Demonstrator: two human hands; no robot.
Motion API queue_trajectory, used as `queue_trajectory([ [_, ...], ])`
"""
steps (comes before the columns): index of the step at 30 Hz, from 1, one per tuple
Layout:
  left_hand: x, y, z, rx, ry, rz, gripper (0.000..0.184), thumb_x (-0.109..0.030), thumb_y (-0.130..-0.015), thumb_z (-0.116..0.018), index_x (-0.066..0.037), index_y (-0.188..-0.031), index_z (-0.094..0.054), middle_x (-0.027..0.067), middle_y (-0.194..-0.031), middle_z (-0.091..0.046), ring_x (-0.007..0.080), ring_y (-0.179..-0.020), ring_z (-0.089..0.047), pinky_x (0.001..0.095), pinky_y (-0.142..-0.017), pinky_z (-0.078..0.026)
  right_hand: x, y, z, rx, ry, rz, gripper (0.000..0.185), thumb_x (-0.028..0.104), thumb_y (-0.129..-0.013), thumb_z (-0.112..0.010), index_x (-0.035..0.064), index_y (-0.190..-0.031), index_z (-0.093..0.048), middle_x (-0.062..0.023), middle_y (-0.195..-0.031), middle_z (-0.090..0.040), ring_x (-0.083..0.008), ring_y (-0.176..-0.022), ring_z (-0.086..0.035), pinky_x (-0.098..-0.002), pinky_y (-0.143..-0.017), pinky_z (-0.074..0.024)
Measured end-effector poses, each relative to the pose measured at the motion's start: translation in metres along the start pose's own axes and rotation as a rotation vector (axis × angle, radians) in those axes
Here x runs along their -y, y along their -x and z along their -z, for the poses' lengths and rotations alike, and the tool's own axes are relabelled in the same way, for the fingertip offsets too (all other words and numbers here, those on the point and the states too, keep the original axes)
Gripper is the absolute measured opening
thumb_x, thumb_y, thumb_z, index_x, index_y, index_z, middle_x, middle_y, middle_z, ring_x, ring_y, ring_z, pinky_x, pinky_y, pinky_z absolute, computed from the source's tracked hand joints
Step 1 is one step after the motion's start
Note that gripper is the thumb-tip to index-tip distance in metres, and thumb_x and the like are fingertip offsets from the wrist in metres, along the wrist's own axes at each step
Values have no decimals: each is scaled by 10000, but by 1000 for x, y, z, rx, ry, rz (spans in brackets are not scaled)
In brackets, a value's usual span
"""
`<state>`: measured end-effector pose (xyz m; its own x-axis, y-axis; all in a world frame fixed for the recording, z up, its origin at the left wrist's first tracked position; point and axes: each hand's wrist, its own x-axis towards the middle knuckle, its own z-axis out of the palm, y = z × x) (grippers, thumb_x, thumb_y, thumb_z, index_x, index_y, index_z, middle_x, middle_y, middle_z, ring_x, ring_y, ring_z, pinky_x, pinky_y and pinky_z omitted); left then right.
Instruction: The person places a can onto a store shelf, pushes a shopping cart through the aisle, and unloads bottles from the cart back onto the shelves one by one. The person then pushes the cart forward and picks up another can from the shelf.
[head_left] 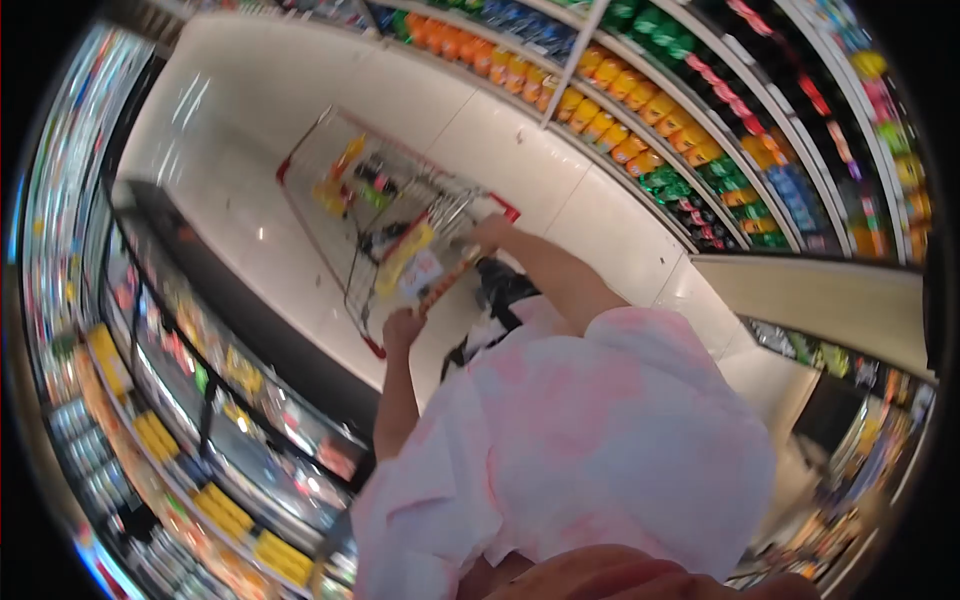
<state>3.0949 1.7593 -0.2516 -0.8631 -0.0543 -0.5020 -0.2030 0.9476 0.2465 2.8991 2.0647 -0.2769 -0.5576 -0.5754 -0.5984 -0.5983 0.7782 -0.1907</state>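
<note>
A wire shopping cart with red corners stands in front of me on the pale tiled floor. My left hand is closed around the left end of its handle. The handle's right end is in the grip of my right hand. Inside the basket lie a dark bottle with a reddish label and a yellow-orange package. Nearer the handle is a yellow panel or bag, with a whitish patch beside it. Blur hides the finer details of the goods.
Shelves of orange drink bottles and other bottled drinks line the right side. To the left runs a glass-fronted display case with a dark base. Tiled floor stretches ahead between them. A pale shelf end stands at right.
</note>
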Motion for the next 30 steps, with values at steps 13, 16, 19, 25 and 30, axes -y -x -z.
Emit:
queue_trajectory([
  [13, -120, 153, -72, 136, 165, 114, 491, -439, -729, -754, -97, -1080, -772, 199, -1057, -755, 376, -1006, -722, 467, -912, -571, -24, 187, -100, 104, -2, 81, 433, 409, -796, -741, 30, -1005, -756, -155, -1016, -769, -311, -980, -748, -462, -847, -593],
  [16, -147, 177, -103, 122, 196, 144, 460, -450, -717, -771, -119, -1035, -784, 199, -1029, -758, 378, -995, -723, 471, -899, -573, -34, 236, -90, 187, -108, 131, 511, 491, -795, -758, 28, -1013, -739, -170, -978, -762, -303, -938, -744, -446, -830, -591],
  [19, -171, 203, -141, 79, 187, 122, 423, -419, -701, -791, -121, -1000, -778, 190, -973, -759, 390, -960, -720, 477, -870, -574, -61, 260, -118, 400, -548, 124, 488, 472, -890, -725, 9, -1030, -664, -148, -859, -723, -217, -819, -712, -362, -731, -564],
  [25, -218, 266, -195, 2, 558, 36, 621, -258, -711, -845, -85, -1269, -635, 94, -1023, -714, 266, -1022, -689, 388, -901, -527, -112, 302, -236, -261, -879, 176, 339, 324, -1053, -539, 20, -926, -618, -127, -789, -687, -245, -750, -696, -396, -679, -529],
  [30, -228, 307, -212, -267, 1158, 107, 410, -141, -902, -763, -84, -1286, -630, 29, -983, -687, 129, -940, -658, 313, -857, -506, -92, 400, -259, -572, -654, 24, 319, 341, -1056, -538, 55, -949, -631, -207, -827, -671, -430, -835, -661, -519, -704, -504],
])
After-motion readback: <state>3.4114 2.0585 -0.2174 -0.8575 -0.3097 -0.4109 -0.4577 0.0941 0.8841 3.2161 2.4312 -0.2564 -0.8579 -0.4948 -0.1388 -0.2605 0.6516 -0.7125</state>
